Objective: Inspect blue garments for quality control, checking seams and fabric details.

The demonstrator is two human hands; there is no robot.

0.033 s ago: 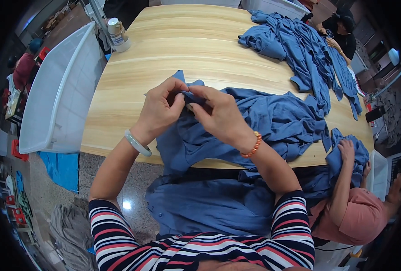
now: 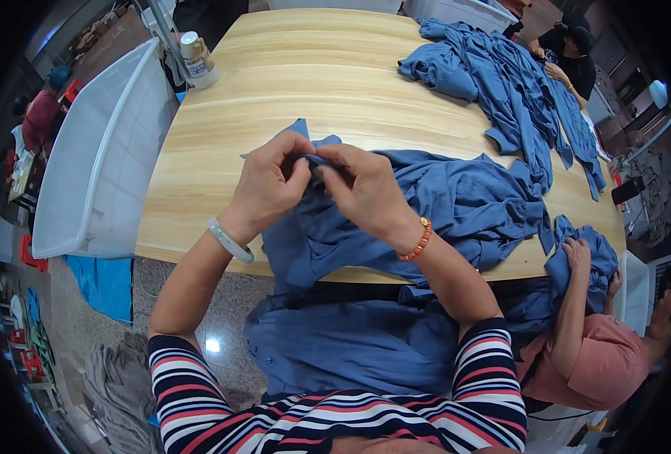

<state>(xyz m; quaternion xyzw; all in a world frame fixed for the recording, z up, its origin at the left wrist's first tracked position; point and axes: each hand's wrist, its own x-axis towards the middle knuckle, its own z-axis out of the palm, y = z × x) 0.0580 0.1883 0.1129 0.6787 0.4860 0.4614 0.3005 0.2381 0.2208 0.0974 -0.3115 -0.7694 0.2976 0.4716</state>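
A crumpled blue shirt (image 2: 456, 189) lies across the near side of the wooden table, and part of it hangs over the edge into my lap. Both hands hold a folded edge of this cloth just above the tabletop. My left hand (image 2: 275, 178) pinches it between thumb and fingers. Close beside it, my right hand (image 2: 362, 185) pinches the same edge, with the fingertips of both hands nearly touching. The bit of cloth between them is mostly hidden by my fingers. On the hanging part, small buttons (image 2: 267, 361) show.
More blue garments (image 2: 494, 91) lie piled at the table's (image 2: 298, 68) far right. A white plastic bin (image 2: 97, 159) stands against its left side, near a spray can (image 2: 194, 53). At right, a co-worker in a pink top (image 2: 596, 359) handles blue cloth; another person (image 2: 574, 57) sits farther back.
My right wrist and thumb have shifted very slightly left. Both hands stay at the same fold of cloth.
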